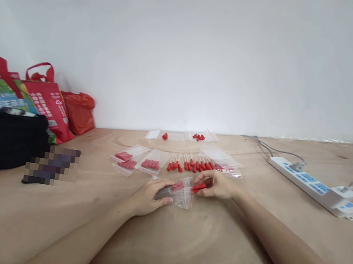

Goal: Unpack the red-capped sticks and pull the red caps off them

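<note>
Below and around, a broad table (211, 253), of wood by the look; upon it, well apart to the right, a power strip (309, 182); in the middle, low, left hand (147, 199) and right hand (218, 185), with a clear bag (185, 199) between; left fingers bent close together over one side of the bag, thumb underneath, pinching the plastic; right thumb and fingertips closed on red sticks (200, 187) at the other side of the bag, exact number too blurred to tell; more red within the bag, near the left fingers.

Just beyond, a row of loose sticks (187, 165), with red ends towards the hands and thin pale shafts pointing away; beside them, small filled bags (151, 164), lying flat.

As for the handling, the bag probably very light, soft and slippery, easy to crumple; best to hold by the rim, with mouth kept wide; the sticks likely light and stiff, perhaps fragile at the thin shafts; better to grip by the thick red ends, gently, without poking the film.
</note>
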Demonstrator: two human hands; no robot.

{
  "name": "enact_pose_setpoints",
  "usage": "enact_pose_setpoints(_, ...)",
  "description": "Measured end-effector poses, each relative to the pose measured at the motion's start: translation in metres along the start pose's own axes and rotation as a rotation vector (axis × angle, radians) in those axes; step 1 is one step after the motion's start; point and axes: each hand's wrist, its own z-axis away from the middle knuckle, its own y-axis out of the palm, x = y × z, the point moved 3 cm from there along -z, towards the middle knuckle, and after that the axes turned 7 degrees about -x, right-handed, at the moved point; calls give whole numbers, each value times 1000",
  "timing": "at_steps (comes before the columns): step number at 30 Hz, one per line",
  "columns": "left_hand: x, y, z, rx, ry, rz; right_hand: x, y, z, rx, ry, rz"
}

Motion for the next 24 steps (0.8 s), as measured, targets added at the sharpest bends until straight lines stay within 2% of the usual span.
enact_pose_setpoints(3, 2, -1, 1, 19, -36, -3, -3, -21, 0, -66, 6, -145)
enact_pose_setpoints(5, 3, -1, 2, 25, -44, -1, -7, -37, 0, -176, -18, -231)
enact_pose_setpoints(8, 3, -2, 2, 30, -43, 3, -15, -55, 0, -336, 20, -362)
enact_pose_setpoints(11, 4, -2, 2, 32, -49, 1, -18, -65, -1, -507, 35, -476)
enact_pose_setpoints(13, 5, -2, 2, 29, -51, 1, -15, -67, -5, -636, -17, -484)
enact_pose_setpoints(15, 6, -1, 2, 32, -45, 5, -9, -64, -12, -745, -99, -378)
enact_pose_setpoints(18, 7, -1, 3, 35, -40, 14, 4, -48, -28, -825, -272, -19)
enact_pose_setpoints(21, 6, -1, 4, 33, -48, 20, 12, -22, -47, -765, -474, 400)
enact_pose_setpoints(24, 6, -1, 4, 36, -64, 14, 9, 0, -63, -684, -524, 670)
